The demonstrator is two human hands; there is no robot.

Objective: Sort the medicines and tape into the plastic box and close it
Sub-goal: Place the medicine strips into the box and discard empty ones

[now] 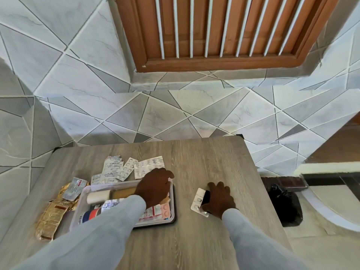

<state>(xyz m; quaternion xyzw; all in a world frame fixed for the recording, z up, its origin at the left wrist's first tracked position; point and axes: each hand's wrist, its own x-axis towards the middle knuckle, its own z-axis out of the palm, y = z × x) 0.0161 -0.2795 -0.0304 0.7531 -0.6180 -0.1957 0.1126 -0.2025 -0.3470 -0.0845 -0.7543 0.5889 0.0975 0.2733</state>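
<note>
Sorting pills into the box on the table.

The left hand (153, 187) curls over the far right rim of the open plastic box (81, 209), holding nothing I can see; the right hand (219, 198) pinches a blister strip (197, 201) just right of it. More strips (132, 168) lie behind.

Both arms reach forward in pale long sleeves, the left sleeve (109, 221) angling inward, the right sleeve (251, 236) running nearly straight ahead. The left hand (153, 187) is held palm down, knuckles up, its fingers (165, 175) curled downward at the far end. The right hand (219, 199) lies palm down and low, well apart from the left, its fingers (216, 187) bent and pointing away from the body.
</note>
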